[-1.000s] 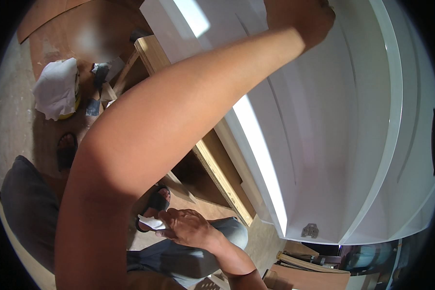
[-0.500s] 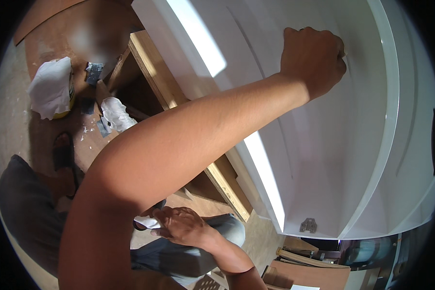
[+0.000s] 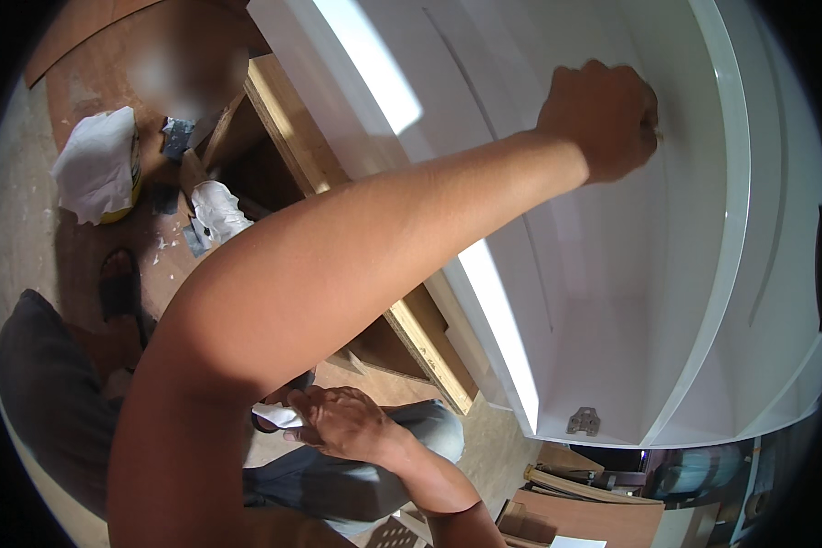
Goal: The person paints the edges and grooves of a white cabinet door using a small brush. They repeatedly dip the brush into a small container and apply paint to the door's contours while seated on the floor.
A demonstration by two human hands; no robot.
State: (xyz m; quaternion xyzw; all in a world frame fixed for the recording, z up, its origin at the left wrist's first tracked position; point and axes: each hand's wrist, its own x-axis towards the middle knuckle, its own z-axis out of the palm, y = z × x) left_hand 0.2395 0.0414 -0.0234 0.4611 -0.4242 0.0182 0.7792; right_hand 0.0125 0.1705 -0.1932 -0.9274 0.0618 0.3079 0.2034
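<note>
My left arm reaches across the view into a glossy white cabinet. At its end, my left hand is closed in a fist against the inner panel, and a tiny pale bit shows at the fingertips, too small to name. My right hand, low in the middle beside my jeans-covered knee, is closed around a crumpled white cloth or tissue. My left upper arm hides part of what lies around that cloth. A metal hinge is fixed near the cabinet's lower edge.
A wooden frame stands along the cabinet's left side. On the brown board at left are a yellow tub topped with white paper, a crumpled white wad and dark grey scraps. Wood panels lie at lower right.
My left fist has slid slightly down and right along the white panel. My right hand, with the white cloth, has barely shifted.
</note>
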